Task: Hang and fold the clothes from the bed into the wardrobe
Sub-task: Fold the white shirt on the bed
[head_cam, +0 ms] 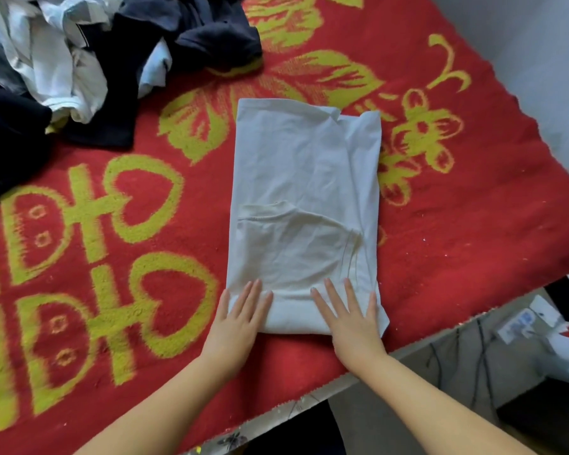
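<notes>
A white T-shirt [304, 198] lies on the bed, folded lengthwise into a long narrow strip, with its near end turned up in a small fold. My left hand [239, 315] rests flat on the near left corner of that fold, fingers spread. My right hand [350, 318] presses flat on the near right part, fingers spread too. Neither hand grips the cloth. A heap of unfolded clothes [79, 60], white, pale blue and dark navy, sits at the far left of the bed. The wardrobe is out of view.
The bed is covered by a red blanket [457, 224] with yellow flower and heart patterns. Its near edge runs diagonally at the lower right. Beyond that edge is the floor with cables, papers [539, 326] and a dark box [552, 408].
</notes>
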The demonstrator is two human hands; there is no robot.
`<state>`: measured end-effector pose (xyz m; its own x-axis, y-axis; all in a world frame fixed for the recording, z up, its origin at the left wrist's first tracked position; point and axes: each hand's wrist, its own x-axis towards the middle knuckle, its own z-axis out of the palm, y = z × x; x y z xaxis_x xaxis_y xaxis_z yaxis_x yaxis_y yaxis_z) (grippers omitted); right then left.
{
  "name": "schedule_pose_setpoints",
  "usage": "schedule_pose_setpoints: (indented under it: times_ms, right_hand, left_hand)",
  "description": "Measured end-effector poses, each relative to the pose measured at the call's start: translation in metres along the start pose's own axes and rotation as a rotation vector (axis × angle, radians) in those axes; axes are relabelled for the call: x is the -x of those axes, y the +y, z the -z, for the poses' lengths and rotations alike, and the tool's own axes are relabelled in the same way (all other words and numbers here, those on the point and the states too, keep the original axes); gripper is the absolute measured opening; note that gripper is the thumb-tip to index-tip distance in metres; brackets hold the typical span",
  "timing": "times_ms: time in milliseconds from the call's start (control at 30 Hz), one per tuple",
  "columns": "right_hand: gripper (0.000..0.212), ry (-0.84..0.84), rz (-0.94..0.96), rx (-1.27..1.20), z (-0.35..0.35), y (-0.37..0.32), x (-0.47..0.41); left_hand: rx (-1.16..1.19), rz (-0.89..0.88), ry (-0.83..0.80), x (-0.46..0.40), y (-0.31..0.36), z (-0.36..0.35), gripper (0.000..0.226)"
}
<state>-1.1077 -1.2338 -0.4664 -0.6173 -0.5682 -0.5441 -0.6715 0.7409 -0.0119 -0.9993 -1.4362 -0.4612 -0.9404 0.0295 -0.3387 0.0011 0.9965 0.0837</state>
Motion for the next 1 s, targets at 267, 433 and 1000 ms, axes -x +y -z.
schedule_pose_setpoints:
  times_ms: [267, 433, 1000]
  right_hand:
    - [0.086, -0.452, 0.158, -0.121, 0.056, 0.021, -0.001]
    - [0.046, -0.848, 0.271, -0.202, 0.122, 0.037, 0.001]
    - [0.061, 0.158, 0.05, -0.093, 0.046, 0.019, -0.102]
  left_hand:
    - [0.196, -0.022, -0.48, -0.022, -0.022, 0.04, 0.06]
    - [0.591, 0.026, -1.039, -0.04, -0.039, 0.107, 0.031]
    - [0.249, 0.255, 0.045, -0.122, -0.018, 0.02, 0.063]
